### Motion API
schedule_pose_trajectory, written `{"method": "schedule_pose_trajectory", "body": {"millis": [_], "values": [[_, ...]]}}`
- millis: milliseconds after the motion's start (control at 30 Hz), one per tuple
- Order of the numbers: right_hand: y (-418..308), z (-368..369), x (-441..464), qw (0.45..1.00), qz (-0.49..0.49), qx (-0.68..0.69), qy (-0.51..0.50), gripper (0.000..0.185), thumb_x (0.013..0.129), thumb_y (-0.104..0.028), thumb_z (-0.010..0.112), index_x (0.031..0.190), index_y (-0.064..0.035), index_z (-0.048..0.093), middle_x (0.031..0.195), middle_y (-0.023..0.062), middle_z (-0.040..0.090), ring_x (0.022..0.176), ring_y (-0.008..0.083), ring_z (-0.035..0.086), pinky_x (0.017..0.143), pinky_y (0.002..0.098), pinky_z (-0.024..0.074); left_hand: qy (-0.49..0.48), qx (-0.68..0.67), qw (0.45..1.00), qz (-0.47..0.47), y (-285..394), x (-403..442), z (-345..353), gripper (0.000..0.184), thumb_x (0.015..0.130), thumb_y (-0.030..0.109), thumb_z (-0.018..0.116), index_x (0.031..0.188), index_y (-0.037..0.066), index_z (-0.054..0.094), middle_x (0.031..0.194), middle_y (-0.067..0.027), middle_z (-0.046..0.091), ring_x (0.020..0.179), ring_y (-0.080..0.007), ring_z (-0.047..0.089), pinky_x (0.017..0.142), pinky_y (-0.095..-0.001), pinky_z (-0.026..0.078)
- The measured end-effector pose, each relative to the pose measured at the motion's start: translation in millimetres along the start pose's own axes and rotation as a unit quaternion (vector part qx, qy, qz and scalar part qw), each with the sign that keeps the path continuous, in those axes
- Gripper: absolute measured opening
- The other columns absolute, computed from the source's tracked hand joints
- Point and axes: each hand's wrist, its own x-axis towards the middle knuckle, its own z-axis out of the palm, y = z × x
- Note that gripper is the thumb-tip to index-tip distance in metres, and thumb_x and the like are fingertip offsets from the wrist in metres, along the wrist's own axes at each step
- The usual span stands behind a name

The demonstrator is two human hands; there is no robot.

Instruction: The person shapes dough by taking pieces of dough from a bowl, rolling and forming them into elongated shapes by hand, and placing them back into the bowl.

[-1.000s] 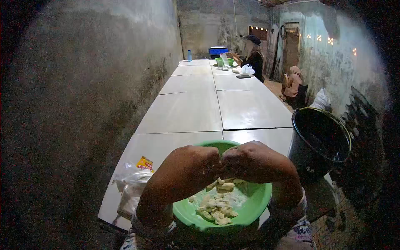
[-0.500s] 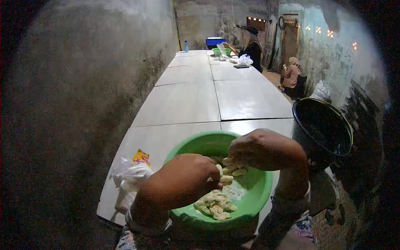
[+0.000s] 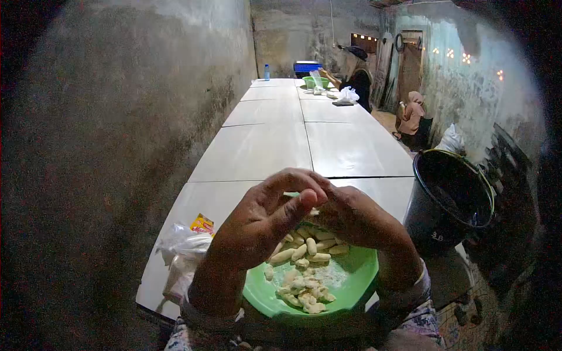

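Both hands are raised together over a green basin (image 3: 360, 284). My left hand (image 3: 278, 205) has its fingers bent and thumb apart from them, its fingertips meeting my right hand (image 3: 345, 213). A small pale bit of dough (image 3: 314, 211) shows between the palms; the fingers of my right hand are mostly hidden. Under the hands, finger-shaped dough pieces (image 3: 319, 257) lie in the basin's upper part. Nearer to me are loose, torn dough lumps (image 3: 305, 292) and a dusting of white flour (image 3: 336, 276).
Plastic bags (image 3: 182, 251) and a yellow packet (image 3: 202, 224) lie left on the white table (image 3: 257, 152). A black bucket (image 3: 436, 216) stands right. Far off, a person (image 3: 358, 79) is by another green basin (image 3: 325, 82); another person (image 3: 413, 114) sits low.
My hands were together, then parted and lowered to the dough pieces, my left hand at one of them. Now they have risen and met again, and the finger-shaped pieces show more fully.
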Motion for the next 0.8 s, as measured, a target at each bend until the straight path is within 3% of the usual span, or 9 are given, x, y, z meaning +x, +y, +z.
{"method": "schedule_pose_trajectory", "body": {"millis": [233,400,500,533,567,633,700,767,800], "values": [[-3.2,-3.8,6.3,0.991,-0.086,-0.042,0.088,0.014,0.084,-0.012,0.065,0.082,-0.0012,0.057,0.071,0.0139,0.058,0.064,0.0273,0.06,0.06,0.0362,0.0484,0.135,-0.149,0.98,0.011,-17.3,14.1,-4.6,0.032,0.094,0.04,0.05,0.105,0.011,0.058,0.131,-0.0205,0.051,0.116,-0.0289,0.05,0.099,-0.0387,0.034],[-7.3,-2.6,4.7,0.966,-0.116,-0.15,0.175,0.053,0.09,-0.044,0.052,0.056,-0.0039,0.046,0.055,0.0136,0.043,0.049,0.0349,0.046,0.049,0.0408,0.0387,0.126,-0.314,0.938,-0.082,-26.3,10.1,-7.2,0.057,0.092,0.044,0.044,0.138,0.012,0.037,0.149,-0.017,0.027,0.134,-0.0301,0.025,0.108,-0.0429,0.017],[-8.2,3.6,7.2,0.949,-0.168,-0.141,0.228,0.051,0.092,-0.041,0.05,0.057,-0.0049,0.047,0.052,0.0132,0.041,0.047,0.0355,0.044,0.049,0.043,0.038,0.134,-0.432,0.881,-0.14,-23.1,0.5,12.7,0.06,0.094,0.046,0.039,0.141,0.011,0.032,0.153,-0.0176,0.018,0.14,-0.0332,0.015,0.112,-0.0476,0.006],[-6.2,-4.8,1.3,0.965,-0.117,-0.178,0.155,0.027,0.083,-0.037,0.06,0.089,-0.0119,0.065,0.07,0.0111,0.061,0.066,0.0305,0.063,0.06,0.0381,0.052,0.143,-0.445,0.869,-0.165,-21.7,0.4,21.2,0.063,0.095,0.05,0.032,0.144,0.01,0.027,0.155,-0.0176,0.009,0.143,-0.0338,0.008,0.112,-0.0502,-0.003],[-0.9,-9.3,0.0,0.965,-0.118,-0.178,0.154,0.027,0.083,-0.037,0.06,0.089,-0.0119,0.065,0.07,0.0111,0.061,0.066,0.0305,0.063,0.06,0.0381,0.052,0.143,-0.445,0.869,-0.164,-25.1,-0.3,20.4,0.063,0.095,0.05,0.032,0.144,0.01,0.027,0.155,-0.0176,0.009,0.143,-0.0338,0.008,0.112,-0.0502,-0.003],[2.3,-14.7,1.9,0.983,-0.11,0.033,0.142,0.039,0.088,-0.041,0.055,0.101,-0.0046,0.058,0.083,0.0154,0.059,0.078,0.0315,0.061,0.072,0.0364,0.05,0.12,-0.517,0.827,-0.185,-31.6,-2.2,16.2,0.066,0.096,0.053,0.028,0.144,0.008,0.024,0.155,-0.0178,0.003,0.142,-0.0342,0.007,0.112,-0.0506,0.006],[-17.2,-11.3,-2.4,0.966,-0.064,0.249,0.016,0.047,0.092,-0.039,0.051,0.115,0.0011,0.045,0.097,0.0174,0.052,0.096,0.0279,0.057,0.081,0.0358,0.0465,0.141,-0.487,0.842,-0.186,-34.5,-0.9,18.6,0.066,0.097,0.053,0.021,0.141,0.005,0.029,0.15,-0.0208,0.02,0.136,-0.0352,0.026,0.108,-0.0513,0.024],[-32.0,-0.7,-5.6,0.974,-0.045,0.217,-0.036,0.061,0.087,-0.05,0.057,0.12,0.0001,0.047,0.108,0.0152,0.05,0.105,0.0251,0.051,0.097,0.0331,0.0365,0.188,-0.515,0.812,-0.199,-37.5,-1.8,21.2,0.065,0.098,0.053,0.016,0.137,0.005,0.036,0.135,-0.0203,0.043,0.12,-0.0332,0.046,0.098,-0.0485,0.039],[-32.6,6.4,-8.0,0.992,-0.061,0.111,-0.005,0.044,0.084,-0.028,0.064,0.12,-0.0063,0.053,0.105,0.0134,0.054,0.108,0.0266,0.052,0.104,0.0397,0.0316,0.145,-0.515,0.824,-0.184,-44.1,0.8,18.8,0.066,0.098,0.054,0.012,0.132,0.006,0.042,0.119,-0.0166,0.055,0.107,-0.0305,0.056,0.095,-0.0455,0.043]]}}
